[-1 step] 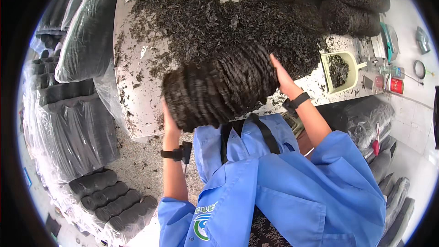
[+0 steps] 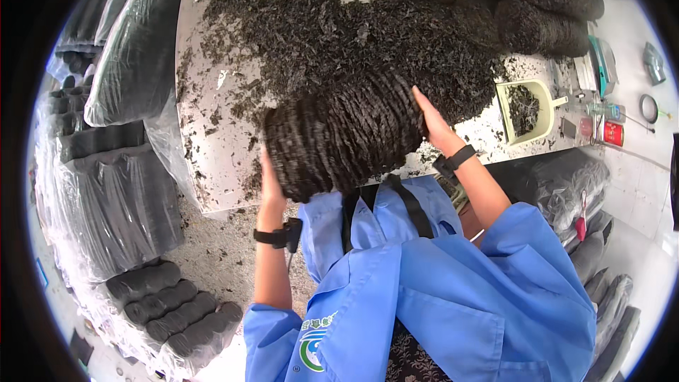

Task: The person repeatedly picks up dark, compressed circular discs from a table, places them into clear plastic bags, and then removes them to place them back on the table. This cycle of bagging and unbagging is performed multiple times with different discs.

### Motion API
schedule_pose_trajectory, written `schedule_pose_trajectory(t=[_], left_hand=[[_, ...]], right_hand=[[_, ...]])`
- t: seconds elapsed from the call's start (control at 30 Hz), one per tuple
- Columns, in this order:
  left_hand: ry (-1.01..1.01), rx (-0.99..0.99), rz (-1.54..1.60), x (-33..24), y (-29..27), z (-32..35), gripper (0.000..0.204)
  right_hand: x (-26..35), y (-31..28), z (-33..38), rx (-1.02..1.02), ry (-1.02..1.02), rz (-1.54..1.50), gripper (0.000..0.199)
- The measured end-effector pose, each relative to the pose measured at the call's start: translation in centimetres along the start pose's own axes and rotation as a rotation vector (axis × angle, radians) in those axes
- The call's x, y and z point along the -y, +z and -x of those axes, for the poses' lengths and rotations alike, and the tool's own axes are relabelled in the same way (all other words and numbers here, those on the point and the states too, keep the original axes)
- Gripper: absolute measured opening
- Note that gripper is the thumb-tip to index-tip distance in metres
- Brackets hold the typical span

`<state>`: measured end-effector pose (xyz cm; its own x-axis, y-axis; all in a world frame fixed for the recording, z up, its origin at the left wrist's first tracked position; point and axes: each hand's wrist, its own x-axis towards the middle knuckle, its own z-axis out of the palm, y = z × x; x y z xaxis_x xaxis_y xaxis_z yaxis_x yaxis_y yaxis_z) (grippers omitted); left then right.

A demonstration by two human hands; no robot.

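Observation:
A thick stack of dark, round dried seaweed cakes [image 2: 346, 134] lies on its side between my two hands, at the near edge of the table. My left hand [image 2: 271, 182] presses flat against its left end. At the other end, the palm and fingers of my right hand [image 2: 433, 120] press in from the right. The ridged edges of the cakes show in a row, slightly blurred. Loose dried seaweed flakes [image 2: 339, 35] are heaped just beyond the stack.
More seaweed stacks [image 2: 541, 27] lie at the far right. A cream dustpan [image 2: 548, 117] with flakes stands on the table [image 2: 212, 191] to the right. Plastic-wrapped dark rolls [image 2: 127, 205] are piled on the left, and other wrapped rolls [image 2: 569, 177] sit at lower right.
My left hand has shifted to the right with the stack's left end, and my right hand slightly left. The stack looks shorter and its cakes more evenly pressed together.

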<state>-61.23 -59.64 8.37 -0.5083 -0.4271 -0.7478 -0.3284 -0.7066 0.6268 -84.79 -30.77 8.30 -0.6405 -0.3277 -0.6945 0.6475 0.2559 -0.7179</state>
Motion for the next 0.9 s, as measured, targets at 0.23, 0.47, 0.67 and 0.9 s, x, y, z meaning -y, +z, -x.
schedule_pose_trajectory(t=[0.23,0.47,0.67,0.9], left_hand=[[0.065,0.25,0.318,-1.3,-0.1,2.0,0.06],[-0.049,0.14,0.141,-2.5,3.1,1.9,0.074],[0.205,-0.019,0.126,-1.7,1.1,2.1,0.062],[0.149,0.117,-0.211,-0.7,2.8,2.6,0.087]], right_hand=[[3.4,-0.2,5.6,0.11,-0.146,-0.366,0.063],[-1.6,-1.7,0.4,-0.057,-0.094,-0.166,0.062],[4.5,0.1,5.9,0.164,-0.194,-0.389,0.065],[-2.3,-1.2,1.2,-0.027,-0.099,-0.174,0.059]])
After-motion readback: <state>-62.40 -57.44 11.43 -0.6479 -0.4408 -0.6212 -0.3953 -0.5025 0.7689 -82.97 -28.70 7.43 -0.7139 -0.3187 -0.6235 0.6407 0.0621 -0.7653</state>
